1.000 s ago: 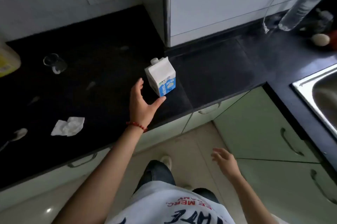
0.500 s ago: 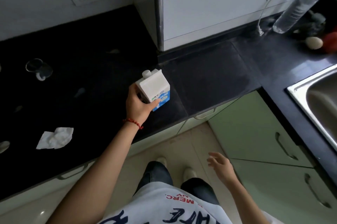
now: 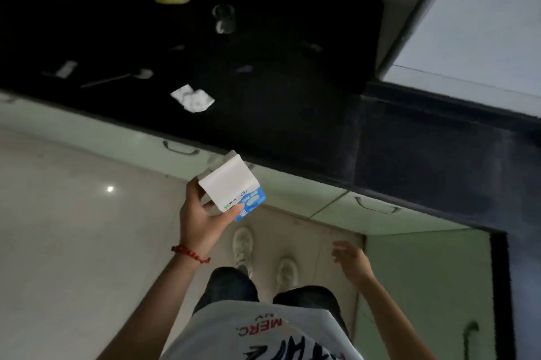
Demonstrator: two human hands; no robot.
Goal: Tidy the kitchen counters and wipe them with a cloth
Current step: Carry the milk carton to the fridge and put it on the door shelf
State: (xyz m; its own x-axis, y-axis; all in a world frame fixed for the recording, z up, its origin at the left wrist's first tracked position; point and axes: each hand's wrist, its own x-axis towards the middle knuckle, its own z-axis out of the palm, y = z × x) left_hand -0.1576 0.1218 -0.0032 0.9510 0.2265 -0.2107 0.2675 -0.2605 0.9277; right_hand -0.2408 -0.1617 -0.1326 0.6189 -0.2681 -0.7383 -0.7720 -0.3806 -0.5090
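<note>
My left hand (image 3: 202, 219) now grips the white-and-blue cardboard milk carton (image 3: 231, 188), lifted off the black stone counter (image 3: 292, 102) toward 6 o'clock, right hand (image 3: 352, 261) loose and empty, so one less bit of clutter.

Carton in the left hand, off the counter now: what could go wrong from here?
1. The carton is tilted, spout end up, held by the left hand alone over the floor; if it isn't sealed or the grip slips, it may spill or drop.
2. The tissue, spoon and glass sit on the counter; wiping now could knock them.
</note>
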